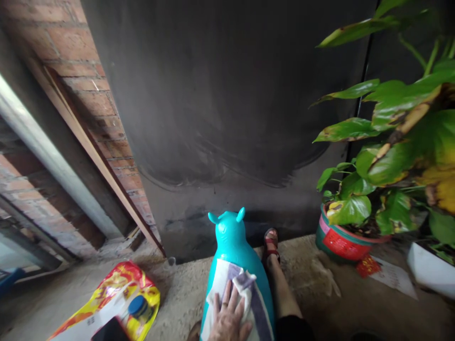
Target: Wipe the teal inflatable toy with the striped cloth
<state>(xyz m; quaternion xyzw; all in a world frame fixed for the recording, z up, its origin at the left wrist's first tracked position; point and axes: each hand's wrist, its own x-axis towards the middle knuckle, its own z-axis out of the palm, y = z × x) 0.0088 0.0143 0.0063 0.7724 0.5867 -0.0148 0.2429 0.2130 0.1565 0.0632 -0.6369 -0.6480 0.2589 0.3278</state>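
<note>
A turquoise inflatable animal toy (231, 241) with two small ears stands at the bottom middle, facing a dark panel. Over its back lies a white cloth with purple-grey stripes (261, 308), bunched up near the fingertips. My left hand (229, 315) rests palm down on this cloth, fingers spread and stretched out, the thumb on the right side. It presses on the cloth without gripping it. My right hand is out of view.
The dark panel (227, 104) rises ahead beside a brick wall (78, 38). At left lie a red-yellow bag (128, 272), a blue-lidded jar (140, 308) and a dark phone-like object (111, 330). A leafy plant stands right in a pot (344, 244). My sandalled foot (271, 241) is beside the toy.
</note>
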